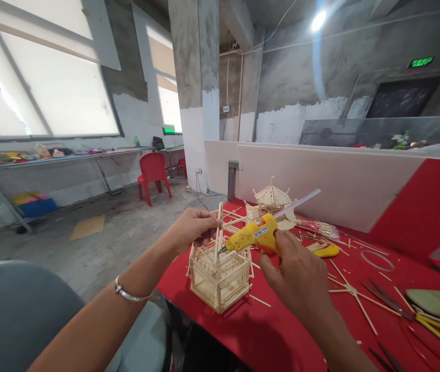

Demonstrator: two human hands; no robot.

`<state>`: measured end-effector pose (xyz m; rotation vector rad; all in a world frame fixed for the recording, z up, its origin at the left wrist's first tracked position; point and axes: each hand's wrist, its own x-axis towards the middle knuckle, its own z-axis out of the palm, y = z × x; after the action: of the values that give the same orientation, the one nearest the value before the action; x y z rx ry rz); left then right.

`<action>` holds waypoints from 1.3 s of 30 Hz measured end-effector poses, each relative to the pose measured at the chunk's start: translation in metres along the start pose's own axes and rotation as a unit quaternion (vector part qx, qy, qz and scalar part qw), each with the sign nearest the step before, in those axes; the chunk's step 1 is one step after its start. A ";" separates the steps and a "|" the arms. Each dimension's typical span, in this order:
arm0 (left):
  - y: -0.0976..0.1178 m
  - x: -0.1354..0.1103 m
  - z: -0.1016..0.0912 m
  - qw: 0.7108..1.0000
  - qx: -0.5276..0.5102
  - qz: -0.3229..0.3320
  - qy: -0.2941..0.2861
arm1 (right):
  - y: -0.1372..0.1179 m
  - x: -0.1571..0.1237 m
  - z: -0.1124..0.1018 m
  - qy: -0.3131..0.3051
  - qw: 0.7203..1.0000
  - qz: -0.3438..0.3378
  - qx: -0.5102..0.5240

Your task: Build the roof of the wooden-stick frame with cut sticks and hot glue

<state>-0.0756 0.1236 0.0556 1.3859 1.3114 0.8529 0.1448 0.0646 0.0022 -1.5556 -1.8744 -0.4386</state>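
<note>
My right hand (299, 271) grips a yellow hot glue gun (256, 235), with a long translucent glue stick (301, 201) poking out of its back end. The gun's dark nozzle points left and meets, or nearly meets, the foot of an upright wooden stick (220, 235). That stick is pinched in my closed left hand (198, 227), above one corner of a small frame house (220, 281) built from thin wooden sticks. The house stands on the red table (266, 330), close to its left edge. Whether nozzle and wood touch, I cannot tell.
Behind the glue gun stands a stick pavilion (272, 196) with a pointed roof. Bagged sticks (318, 227), scissors (390, 299) and loose sticks lie to the right. A white partition (313, 186) borders the table's back. A grey chair (21, 320) is at lower left.
</note>
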 end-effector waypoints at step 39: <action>0.003 -0.001 0.004 1.000 0.014 0.004 0.002 | 0.097 -0.089 0.036 -0.213 0.950 0.216 0.075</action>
<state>-0.0717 0.1221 0.0575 1.4128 1.3271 0.8464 0.2356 0.0445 -0.0984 -1.9975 -1.7364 0.2519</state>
